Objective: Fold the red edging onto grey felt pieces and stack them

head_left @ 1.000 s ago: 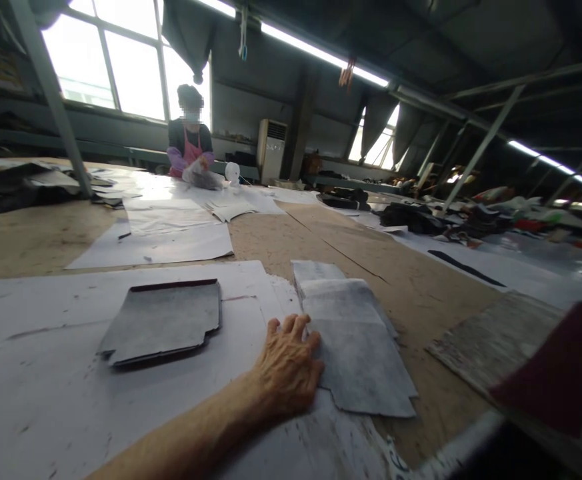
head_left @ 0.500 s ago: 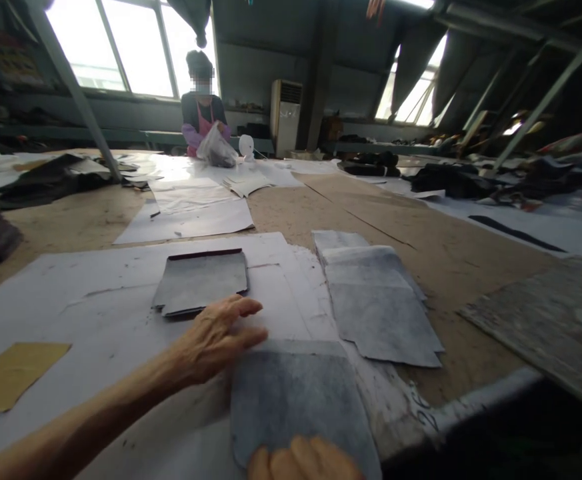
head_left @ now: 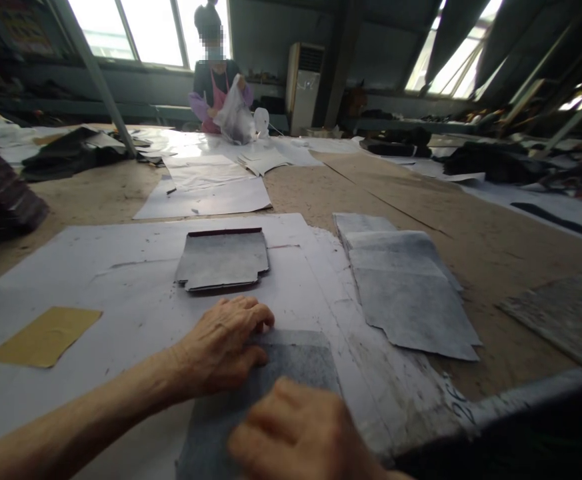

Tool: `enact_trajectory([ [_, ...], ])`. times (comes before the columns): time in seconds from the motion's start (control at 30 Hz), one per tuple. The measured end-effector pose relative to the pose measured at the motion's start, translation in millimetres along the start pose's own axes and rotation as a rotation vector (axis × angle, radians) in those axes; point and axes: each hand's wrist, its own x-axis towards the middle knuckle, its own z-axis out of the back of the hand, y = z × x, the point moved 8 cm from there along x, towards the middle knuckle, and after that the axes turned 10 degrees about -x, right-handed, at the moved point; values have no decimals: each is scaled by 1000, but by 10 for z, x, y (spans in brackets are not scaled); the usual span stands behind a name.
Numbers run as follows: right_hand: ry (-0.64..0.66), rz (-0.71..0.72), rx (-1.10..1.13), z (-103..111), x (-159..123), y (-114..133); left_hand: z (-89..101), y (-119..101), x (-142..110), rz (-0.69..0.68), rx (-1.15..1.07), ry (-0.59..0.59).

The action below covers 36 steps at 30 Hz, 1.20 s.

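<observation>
A grey sheet (head_left: 301,357) of cloth-like material with a paler strip along its far edge lies in front of me on white paper. At its upper left corner is my left hand (head_left: 221,347), with bent fingers at the edge and the thumb on the sheet, closed on that corner. My right hand (head_left: 295,427) is curled, knuckles up, over the sheet's near part and slightly blurred. Whatever its fingers hold, if anything, is hidden. Beyond my left hand lies a stack of notched grey pieces (head_left: 223,260) with a dark red strip along its far edge.
More grey sheets (head_left: 411,287) lie overlapping at right, near the table edge (head_left: 531,393). A tan paper piece (head_left: 45,337) is at left, below a dark stack (head_left: 5,193). Across the table (head_left: 311,193), a person (head_left: 215,93) handles a translucent bag (head_left: 235,113). A worn board (head_left: 565,320) lies far right.
My right hand has moved up the grey sheet from its near edge. My left hand's fingers have bent in onto the corner. The view has shifted, and the person's bag is lifted higher.
</observation>
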Motion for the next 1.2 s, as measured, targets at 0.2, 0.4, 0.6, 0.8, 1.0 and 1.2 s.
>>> enact_trajectory([
  [0.2,349,-344,-232,201,-9,-958,-11,38,-8,-72,-47,-99],
  [0.4,337,-236,-239,114,-11,-977,60,-11,-67,-225,-108,-260],
  [0.6,178,-76,-231,233,-82,-851,18,-118,-108,-465,-81,-211],
  [0.8,234,39,-210,211,-178,-697,-42,-165,-161,-559,-44,-94],
  [1.0,272,58,-224,216,-150,-594,-65,-191,-172,-620,-46,-75],
  [1.2,227,-295,-53,288,-167,-890,-31,-175,-167,-602,-66,-112],
])
